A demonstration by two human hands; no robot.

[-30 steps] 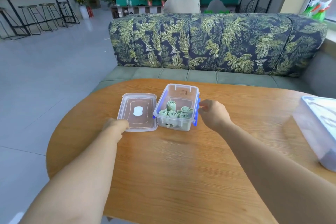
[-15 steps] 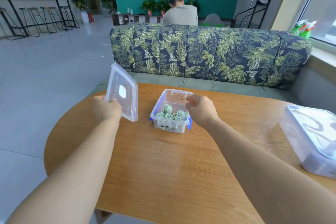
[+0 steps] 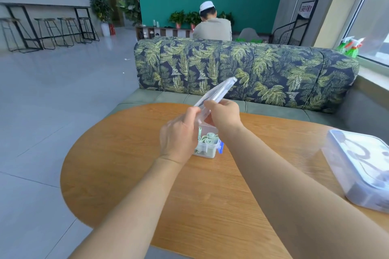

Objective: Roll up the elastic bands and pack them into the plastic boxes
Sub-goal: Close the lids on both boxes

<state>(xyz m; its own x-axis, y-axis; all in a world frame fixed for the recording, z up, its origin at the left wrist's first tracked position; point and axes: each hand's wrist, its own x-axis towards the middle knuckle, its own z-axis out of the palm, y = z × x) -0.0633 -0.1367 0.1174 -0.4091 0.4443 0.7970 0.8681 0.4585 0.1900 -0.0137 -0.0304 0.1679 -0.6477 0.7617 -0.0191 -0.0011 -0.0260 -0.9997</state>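
Observation:
A small clear plastic box (image 3: 208, 151) with blue clips stands on the wooden table (image 3: 136, 174). Several rolled green elastic bands (image 3: 207, 140) lie inside it. Its clear lid (image 3: 216, 93) is tilted in the air above the box, seen almost edge-on. My left hand (image 3: 179, 134) grips the lid's near end from the left. My right hand (image 3: 224, 114) grips the same end from the right. Both hands hide most of the box's far part.
A larger lidded clear box (image 3: 357, 166) sits at the table's right edge. A leaf-patterned sofa (image 3: 242, 69) stands behind the table, and a person sits beyond it with their back turned. Bar stools (image 3: 52, 31) line the left wall.
My left hand lifted the lid off the table and carried it right, over the box. My right hand left the box's side and took hold of the lid too.

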